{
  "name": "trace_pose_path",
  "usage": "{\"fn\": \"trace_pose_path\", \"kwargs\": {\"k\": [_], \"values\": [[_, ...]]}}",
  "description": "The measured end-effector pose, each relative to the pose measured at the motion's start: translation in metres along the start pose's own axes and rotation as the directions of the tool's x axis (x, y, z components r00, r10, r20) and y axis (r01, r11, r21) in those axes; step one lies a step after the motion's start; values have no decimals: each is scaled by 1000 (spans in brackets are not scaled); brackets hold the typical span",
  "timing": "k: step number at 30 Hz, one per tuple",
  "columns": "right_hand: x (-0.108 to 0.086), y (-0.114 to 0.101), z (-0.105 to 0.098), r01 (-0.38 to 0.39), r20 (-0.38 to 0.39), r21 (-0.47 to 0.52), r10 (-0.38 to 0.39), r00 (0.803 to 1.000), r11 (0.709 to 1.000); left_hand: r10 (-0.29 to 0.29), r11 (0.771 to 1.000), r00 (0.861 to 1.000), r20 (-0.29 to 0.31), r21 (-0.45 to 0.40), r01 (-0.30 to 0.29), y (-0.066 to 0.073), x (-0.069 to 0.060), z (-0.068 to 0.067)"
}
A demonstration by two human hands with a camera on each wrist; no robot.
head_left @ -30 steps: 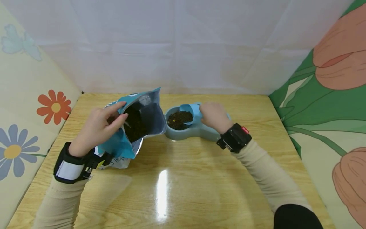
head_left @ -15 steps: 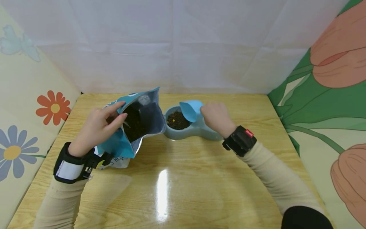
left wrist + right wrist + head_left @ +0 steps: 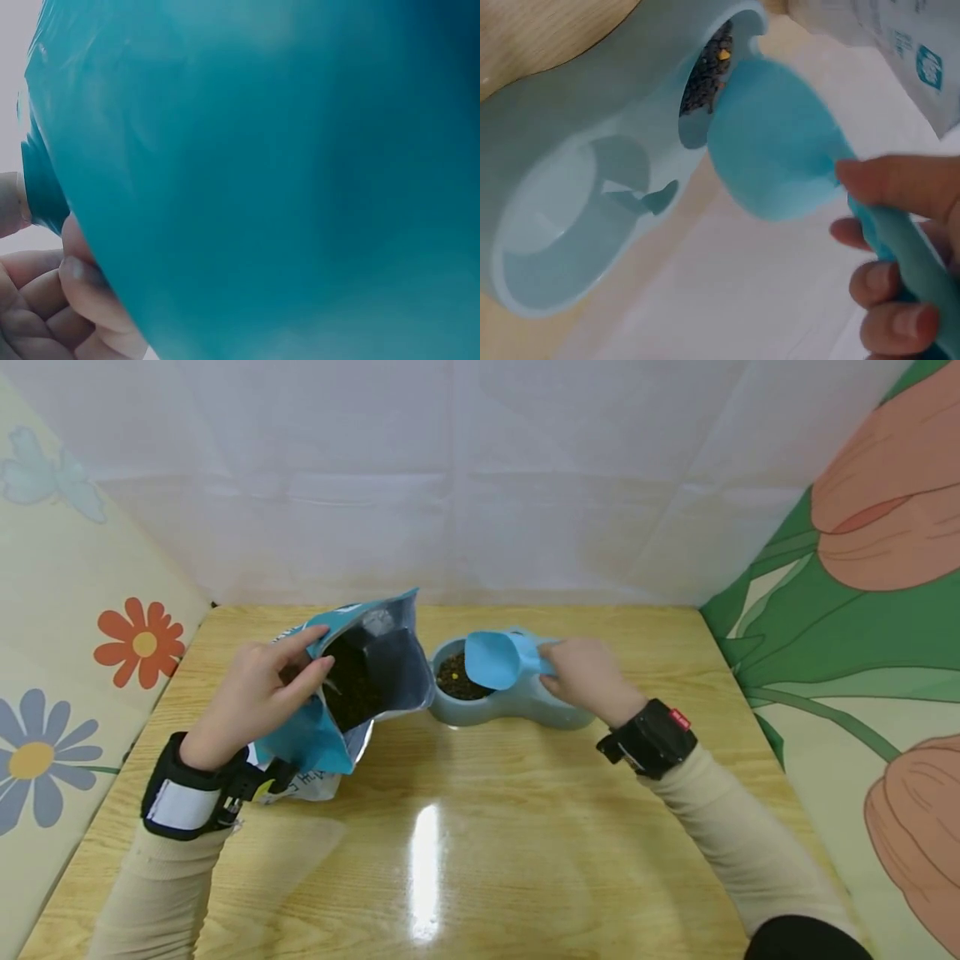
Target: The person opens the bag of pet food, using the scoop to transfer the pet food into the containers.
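A blue bag (image 3: pixel 300 735) with dark granules inside leans at the left, its mouth facing right; my left hand (image 3: pixel 251 693) pinches its edge. In the left wrist view, fingers (image 3: pixel 94 296) press against the teal bag (image 3: pixel 225 165). My right hand (image 3: pixel 588 677) grips the handle of a blue scoop (image 3: pixel 491 660) above a blue-grey double bowl (image 3: pixel 517 702). The scoop looks empty. Dark granules (image 3: pixel 457 677) with a yellow piece lie in the left compartment. In the right wrist view, the other compartment (image 3: pixel 555 217) holds no granules.
The wooden table (image 3: pixel 487 827) runs back to a white cloth backdrop (image 3: pixel 450 485). Floral panels stand on both sides, orange and blue flowers left (image 3: pixel 142 643), large pink ones right. The bag stands close beside the bowl's left end.
The scoop, holding granules a second ago, has been tipped over the left compartment and turned back, now showing a bare inside. My right hand has shifted slightly right. The left hand and bag have stayed still.
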State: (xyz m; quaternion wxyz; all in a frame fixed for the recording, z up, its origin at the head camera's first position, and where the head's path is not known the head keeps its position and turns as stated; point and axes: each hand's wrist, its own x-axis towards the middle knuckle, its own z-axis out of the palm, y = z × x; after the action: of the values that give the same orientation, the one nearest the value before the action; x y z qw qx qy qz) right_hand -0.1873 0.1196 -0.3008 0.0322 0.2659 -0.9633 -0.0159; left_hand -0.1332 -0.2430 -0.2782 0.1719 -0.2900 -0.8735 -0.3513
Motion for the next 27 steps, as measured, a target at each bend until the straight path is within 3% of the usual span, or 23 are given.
{"fn": "trace_pose_path", "kwargs": {"k": [8, 16, 22, 27], "values": [[-18, 21, 3, -9, -12, 225, 12, 1000, 974, 4, 1000, 1000, -4, -9, -4, -1, 1, 1], [-35, 33, 7, -27, -6, 418, 33, 999, 908, 5, 1000, 1000, -2, -9, -5, -1, 0, 0], [-49, 36, 0, 0, -16, 492, 9, 1000, 870, 3, 1000, 1000, 8, 2, -3, -1, 0, 1], [-59, 33, -15, 23, -25, 509, -12, 1000, 860, 7, 1000, 1000, 4, -2, -7, -2, 0, 1]]}}
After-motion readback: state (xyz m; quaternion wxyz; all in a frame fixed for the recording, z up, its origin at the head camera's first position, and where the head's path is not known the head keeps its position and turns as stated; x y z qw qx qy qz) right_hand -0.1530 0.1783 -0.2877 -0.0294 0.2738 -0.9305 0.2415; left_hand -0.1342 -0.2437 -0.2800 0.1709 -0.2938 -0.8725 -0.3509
